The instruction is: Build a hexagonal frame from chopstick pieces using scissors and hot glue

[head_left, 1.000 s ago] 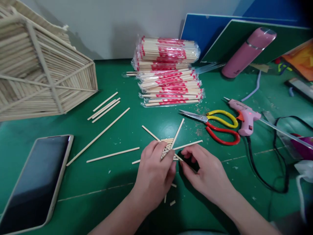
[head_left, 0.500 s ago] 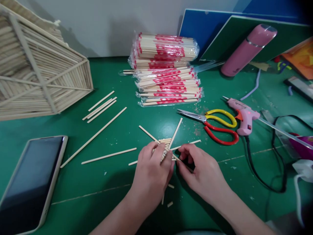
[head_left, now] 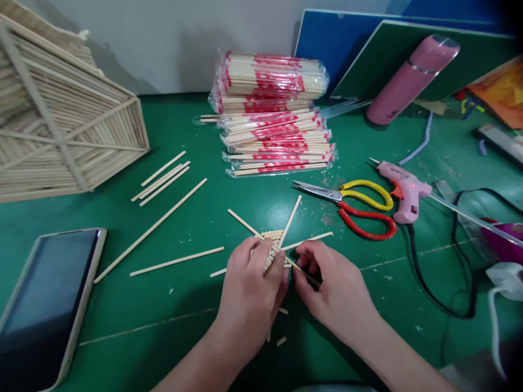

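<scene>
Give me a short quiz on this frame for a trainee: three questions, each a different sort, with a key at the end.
1. True or false: the right hand is nearer to the scissors than the left hand is.

2. Which of these lies closest to the handles of the scissors?
A. the phone
B. the pink glue gun
C. the pink bottle

3. Fill in the missing words: the left hand is touching the ____ on the green table.

Key
1. True
2. B
3. crossed sticks
</scene>
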Demonstrator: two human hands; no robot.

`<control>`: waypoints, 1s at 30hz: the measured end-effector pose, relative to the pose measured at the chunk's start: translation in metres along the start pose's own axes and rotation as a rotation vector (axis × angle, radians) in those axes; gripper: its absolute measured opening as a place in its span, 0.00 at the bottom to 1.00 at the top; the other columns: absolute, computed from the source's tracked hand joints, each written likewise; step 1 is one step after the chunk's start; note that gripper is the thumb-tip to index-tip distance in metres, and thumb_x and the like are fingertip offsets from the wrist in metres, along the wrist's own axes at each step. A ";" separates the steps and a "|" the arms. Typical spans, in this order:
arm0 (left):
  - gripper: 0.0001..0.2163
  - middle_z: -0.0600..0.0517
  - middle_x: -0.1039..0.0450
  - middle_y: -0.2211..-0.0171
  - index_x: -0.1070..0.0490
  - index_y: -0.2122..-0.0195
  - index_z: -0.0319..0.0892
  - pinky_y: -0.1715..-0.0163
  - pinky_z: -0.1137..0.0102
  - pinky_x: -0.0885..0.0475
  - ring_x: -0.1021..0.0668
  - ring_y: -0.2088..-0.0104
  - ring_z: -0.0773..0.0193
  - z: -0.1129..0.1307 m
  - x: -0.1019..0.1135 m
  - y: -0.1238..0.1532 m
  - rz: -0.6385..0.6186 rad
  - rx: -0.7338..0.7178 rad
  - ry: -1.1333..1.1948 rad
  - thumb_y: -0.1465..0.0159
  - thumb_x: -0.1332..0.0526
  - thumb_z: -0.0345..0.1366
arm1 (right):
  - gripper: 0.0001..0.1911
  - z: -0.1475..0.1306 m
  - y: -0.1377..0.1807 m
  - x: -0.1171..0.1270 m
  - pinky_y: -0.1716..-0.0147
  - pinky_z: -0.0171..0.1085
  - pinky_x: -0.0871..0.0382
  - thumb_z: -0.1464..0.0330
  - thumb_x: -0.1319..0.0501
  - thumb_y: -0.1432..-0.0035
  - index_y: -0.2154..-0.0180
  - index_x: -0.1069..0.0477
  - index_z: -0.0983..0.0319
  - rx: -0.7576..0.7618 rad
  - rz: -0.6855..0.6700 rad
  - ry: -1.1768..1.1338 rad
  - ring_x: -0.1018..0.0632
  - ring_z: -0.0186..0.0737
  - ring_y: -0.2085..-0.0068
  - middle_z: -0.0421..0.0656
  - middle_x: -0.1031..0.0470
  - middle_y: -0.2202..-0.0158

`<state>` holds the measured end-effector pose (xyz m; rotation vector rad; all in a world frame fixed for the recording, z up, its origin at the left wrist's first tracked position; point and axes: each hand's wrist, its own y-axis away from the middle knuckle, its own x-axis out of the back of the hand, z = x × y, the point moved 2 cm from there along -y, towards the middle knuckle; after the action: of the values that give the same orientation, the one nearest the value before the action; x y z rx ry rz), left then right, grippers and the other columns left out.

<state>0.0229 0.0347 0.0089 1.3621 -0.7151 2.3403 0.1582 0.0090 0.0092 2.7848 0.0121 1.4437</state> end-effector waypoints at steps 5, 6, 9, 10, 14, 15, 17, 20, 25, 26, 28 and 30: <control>0.09 0.47 0.35 0.56 0.32 0.60 0.41 0.56 0.58 0.35 0.36 0.56 0.56 -0.004 0.001 0.002 -0.068 0.013 0.051 0.43 0.46 0.30 | 0.12 0.001 0.000 -0.001 0.72 0.34 0.38 0.72 0.43 0.53 0.62 0.38 0.59 -0.003 0.018 -0.006 0.30 0.35 0.71 0.37 0.32 0.74; 0.10 0.46 0.35 0.56 0.33 0.59 0.40 0.55 0.58 0.36 0.36 0.55 0.56 -0.006 0.001 0.002 -0.080 0.013 0.058 0.43 0.46 0.30 | 0.13 0.000 0.000 0.000 0.72 0.35 0.38 0.72 0.42 0.53 0.62 0.38 0.59 0.001 0.024 -0.014 0.31 0.35 0.71 0.37 0.32 0.73; 0.14 0.45 0.36 0.55 0.36 0.55 0.37 0.51 0.57 0.39 0.36 0.53 0.56 -0.008 0.000 0.005 -0.084 0.000 0.070 0.43 0.45 0.30 | 0.09 -0.002 0.000 0.004 0.70 0.35 0.38 0.72 0.43 0.51 0.64 0.36 0.59 0.053 0.021 -0.061 0.31 0.36 0.69 0.38 0.31 0.71; 0.15 0.45 0.36 0.54 0.36 0.54 0.37 0.50 0.58 0.40 0.36 0.53 0.57 -0.008 0.000 0.006 -0.081 -0.001 0.076 0.43 0.45 0.30 | 0.07 -0.003 0.000 0.005 0.70 0.35 0.38 0.73 0.44 0.50 0.66 0.35 0.59 0.082 0.005 -0.078 0.31 0.36 0.68 0.39 0.32 0.71; 0.13 0.45 0.36 0.54 0.35 0.56 0.38 0.50 0.58 0.40 0.38 0.51 0.56 -0.009 0.001 0.007 -0.083 0.010 0.108 0.43 0.45 0.30 | 0.07 -0.006 -0.001 0.009 0.67 0.35 0.37 0.74 0.46 0.48 0.66 0.33 0.59 0.198 -0.014 -0.124 0.31 0.36 0.66 0.40 0.30 0.68; 0.12 0.46 0.36 0.53 0.34 0.57 0.38 0.50 0.58 0.40 0.38 0.51 0.56 -0.009 0.001 0.007 -0.084 0.010 0.114 0.43 0.46 0.30 | 0.07 -0.006 -0.002 0.010 0.66 0.35 0.37 0.74 0.46 0.48 0.65 0.34 0.60 0.216 -0.002 -0.130 0.31 0.36 0.65 0.40 0.30 0.67; 0.12 0.46 0.36 0.54 0.34 0.57 0.39 0.50 0.58 0.40 0.38 0.51 0.56 -0.010 0.001 0.007 -0.082 0.006 0.120 0.43 0.46 0.30 | 0.08 -0.005 -0.002 0.010 0.65 0.36 0.37 0.74 0.46 0.48 0.64 0.34 0.60 0.237 0.008 -0.129 0.31 0.36 0.65 0.40 0.29 0.66; 0.12 0.47 0.36 0.54 0.34 0.57 0.40 0.51 0.57 0.40 0.37 0.52 0.56 -0.010 0.002 0.007 -0.075 0.007 0.130 0.42 0.46 0.30 | 0.08 -0.005 -0.001 0.008 0.67 0.35 0.37 0.74 0.46 0.47 0.63 0.35 0.61 0.251 -0.002 -0.101 0.31 0.36 0.67 0.40 0.29 0.67; 0.13 0.47 0.37 0.54 0.34 0.56 0.42 0.51 0.56 0.40 0.39 0.51 0.55 -0.010 0.001 0.008 -0.097 0.027 0.134 0.43 0.47 0.30 | 0.12 -0.005 -0.002 0.005 0.65 0.35 0.36 0.74 0.46 0.47 0.59 0.35 0.61 0.277 -0.043 -0.065 0.31 0.36 0.65 0.40 0.28 0.65; 0.13 0.47 0.37 0.54 0.34 0.56 0.41 0.51 0.57 0.40 0.39 0.51 0.55 -0.010 0.001 0.008 -0.095 0.031 0.134 0.43 0.47 0.30 | 0.12 -0.005 -0.003 0.005 0.65 0.35 0.36 0.74 0.46 0.47 0.58 0.36 0.61 0.286 -0.050 -0.061 0.31 0.36 0.65 0.41 0.28 0.65; 0.12 0.47 0.37 0.54 0.33 0.58 0.41 0.50 0.57 0.40 0.39 0.51 0.56 -0.009 0.000 0.008 -0.093 0.039 0.131 0.42 0.47 0.30 | 0.12 -0.006 -0.004 0.004 0.64 0.36 0.35 0.74 0.47 0.46 0.58 0.36 0.61 0.301 -0.064 -0.044 0.30 0.37 0.64 0.41 0.27 0.65; 0.11 0.48 0.36 0.54 0.33 0.58 0.41 0.50 0.58 0.41 0.39 0.51 0.56 -0.008 0.000 0.007 -0.093 0.047 0.128 0.42 0.47 0.30 | 0.12 -0.006 -0.005 0.004 0.64 0.37 0.35 0.74 0.47 0.46 0.58 0.35 0.62 0.310 -0.071 -0.011 0.30 0.38 0.64 0.42 0.27 0.65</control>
<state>0.0131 0.0338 0.0038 1.2239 -0.5511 2.3587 0.1556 0.0145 0.0164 2.9923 0.3616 1.5284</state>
